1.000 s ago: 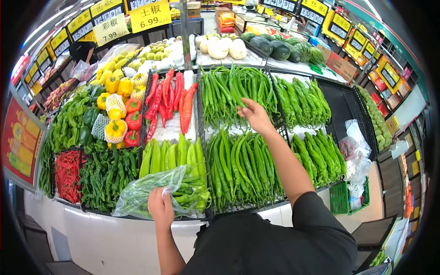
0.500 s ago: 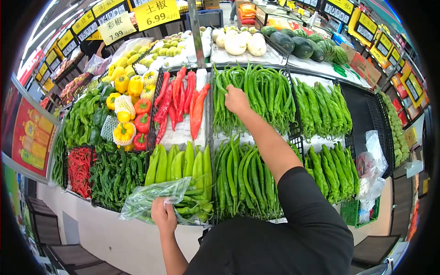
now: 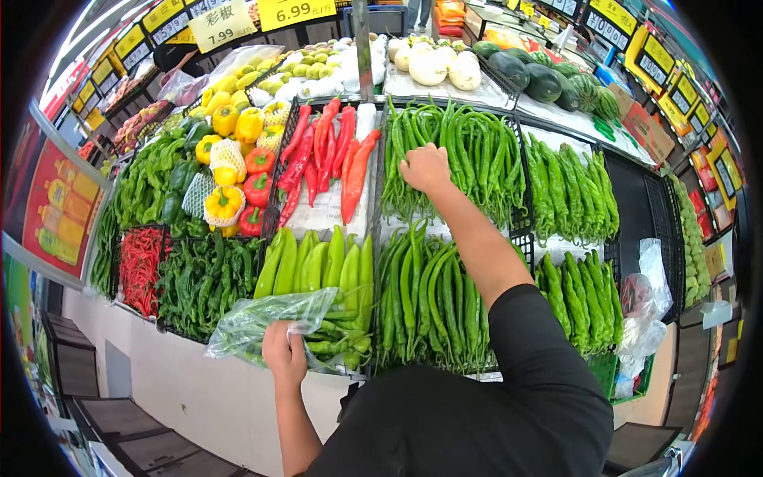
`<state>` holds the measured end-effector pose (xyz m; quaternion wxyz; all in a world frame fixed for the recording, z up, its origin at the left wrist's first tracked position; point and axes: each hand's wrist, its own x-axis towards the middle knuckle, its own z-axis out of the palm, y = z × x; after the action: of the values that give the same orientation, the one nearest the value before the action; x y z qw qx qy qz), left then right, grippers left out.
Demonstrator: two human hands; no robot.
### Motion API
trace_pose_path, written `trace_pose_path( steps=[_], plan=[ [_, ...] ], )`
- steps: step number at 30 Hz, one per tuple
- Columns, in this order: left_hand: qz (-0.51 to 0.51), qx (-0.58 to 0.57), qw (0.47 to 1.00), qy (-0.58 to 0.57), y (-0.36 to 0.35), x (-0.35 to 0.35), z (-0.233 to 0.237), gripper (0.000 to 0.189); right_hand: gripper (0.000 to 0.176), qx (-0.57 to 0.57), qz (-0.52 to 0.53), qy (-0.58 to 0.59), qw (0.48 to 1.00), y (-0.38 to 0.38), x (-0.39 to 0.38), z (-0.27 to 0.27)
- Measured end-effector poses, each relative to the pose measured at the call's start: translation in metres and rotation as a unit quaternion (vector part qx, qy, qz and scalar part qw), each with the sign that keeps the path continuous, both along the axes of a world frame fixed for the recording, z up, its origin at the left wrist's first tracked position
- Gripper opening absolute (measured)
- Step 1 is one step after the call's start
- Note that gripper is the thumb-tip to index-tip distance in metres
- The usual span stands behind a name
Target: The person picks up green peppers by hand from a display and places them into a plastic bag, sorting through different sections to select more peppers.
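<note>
My right hand (image 3: 427,168) is closed, fingers curled down over long green chili peppers (image 3: 481,159) laid side by side in the upper middle tray. What its fingers grip is hidden under the hand. Closer to my body, my left hand (image 3: 284,351) is wrapped round the edge of a clear plastic bag (image 3: 274,318). The bag spreads over the front of a tray, with green showing through it. Behind it lie thick pale green peppers (image 3: 314,266), and small green peppers (image 3: 350,346) are beside it. Another bunch of long green peppers (image 3: 429,302) sits below my right forearm.
Red peppers (image 3: 326,151), yellow bell peppers (image 3: 224,205) and small red chilies (image 3: 141,270) fill trays to the left. Wrinkled green peppers (image 3: 572,191) lie to the right, near a black crate (image 3: 636,215) and hanging plastic bags (image 3: 648,302). Melons (image 3: 429,67) and price signs stand behind.
The view has shifted a little, so the stand appears farther right and higher. My right hand has drawn slightly toward me over the chili peppers. The left hand still grips the bag.
</note>
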<state>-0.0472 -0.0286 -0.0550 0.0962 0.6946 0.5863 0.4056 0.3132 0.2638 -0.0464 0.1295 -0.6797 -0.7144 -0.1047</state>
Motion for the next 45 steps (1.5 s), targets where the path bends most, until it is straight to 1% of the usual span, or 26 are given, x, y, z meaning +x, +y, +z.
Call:
trace_pose_path(
  steps=[4, 5, 8, 11, 12, 14, 16, 18, 21, 24, 25, 26, 28, 29, 31, 34, 37, 40, 43, 45],
  plan=[
    [0.008, -0.002, 1.000, 0.024, -0.001, 0.000, 0.000, 0.009, 0.034, -0.025, -0.011, -0.033, 0.999, -0.004, 0.007, -0.003],
    [0.006, 0.005, 1.000, 0.020, -0.001, -0.001, -0.001, 0.009, 0.034, 0.014, 0.006, -0.035, 0.999, -0.003, 0.011, -0.010],
    [0.004, -0.001, 1.000, 0.017, -0.003, -0.003, -0.003, 0.010, 0.034, 0.009, -0.007, -0.009, 1.000, -0.023, 0.002, 0.017],
    [-0.010, -0.009, 0.999, -0.049, -0.005, -0.009, -0.005, 0.013, 0.029, -0.001, 0.053, 0.148, 0.988, -0.050, -0.008, 0.051],
    [-0.011, -0.032, 0.995, -0.092, -0.008, -0.012, -0.006, 0.014, 0.027, -0.007, 0.104, 0.227, 0.968, -0.064, -0.016, 0.059],
    [-0.021, -0.073, 0.981, -0.176, -0.011, -0.017, -0.006, 0.015, 0.024, -0.012, 0.192, 0.381, 0.904, -0.104, -0.029, 0.072],
    [-0.020, -0.079, 0.975, -0.205, -0.015, -0.015, 0.001, 0.018, 0.021, -0.036, 0.297, 0.397, 0.868, -0.151, -0.046, 0.086],
    [-0.022, -0.074, 0.972, -0.220, -0.019, -0.012, 0.003, 0.021, 0.022, -0.075, 0.364, 0.392, 0.841, -0.190, -0.060, 0.087],
    [-0.010, -0.068, 0.979, -0.191, -0.026, -0.008, 0.005, 0.022, 0.023, -0.138, 0.378, 0.390, 0.828, -0.213, -0.075, 0.057],
    [-0.003, -0.061, 0.982, -0.179, -0.032, 0.000, 0.018, 0.024, 0.027, -0.134, 0.373, 0.337, 0.854, -0.211, -0.082, 0.019],
    [0.000, -0.061, 0.982, -0.178, -0.034, 0.002, 0.021, 0.024, 0.034, -0.142, 0.365, 0.334, 0.857, -0.208, -0.085, 0.007],
    [0.001, -0.048, 0.982, -0.183, -0.036, 0.004, 0.021, 0.024, 0.035, -0.118, 0.379, 0.350, 0.849, -0.201, -0.086, -0.009],
    [0.004, -0.020, 0.981, -0.191, -0.036, 0.007, 0.023, 0.023, 0.037, -0.068, 0.407, 0.381, 0.828, -0.192, -0.093, -0.021],
    [0.007, -0.020, 0.982, -0.188, -0.037, 0.007, 0.024, 0.023, 0.038, -0.112, 0.352, 0.459, 0.808, -0.191, -0.094, -0.027],
    [0.014, -0.023, 0.982, -0.184, -0.040, 0.010, 0.025, 0.023, 0.040, -0.200, 0.231, 0.598, 0.741, -0.198, -0.099, -0.010],
    [0.031, -0.030, 0.986, -0.163, -0.044, 0.018, 0.026, 0.021, 0.035, -0.168, 0.222, 0.605, 0.746, -0.191, -0.101, -0.037],
    [0.053, -0.020, 0.992, -0.109, -0.048, 0.027, 0.025, 0.021, 0.028, -0.197, 0.331, 0.435, 0.814, -0.192, -0.098, -0.051],
    [0.070, -0.018, 0.995, -0.072, -0.053, 0.037, 0.028, 0.022, 0.020, -0.161, 0.349, 0.309, 0.870, -0.198, -0.104, -0.053],
    [0.074, -0.006, 0.995, -0.059, -0.055, 0.045, 0.027, 0.023, 0.017, -0.180, 0.325, 0.272, 0.888, -0.202, -0.108, -0.043],
    [0.079, -0.012, 0.996, -0.051, -0.056, 0.048, 0.026, 0.024, 0.015, -0.153, 0.321, 0.256, 0.899, -0.207, -0.103, -0.029]
  ],
)
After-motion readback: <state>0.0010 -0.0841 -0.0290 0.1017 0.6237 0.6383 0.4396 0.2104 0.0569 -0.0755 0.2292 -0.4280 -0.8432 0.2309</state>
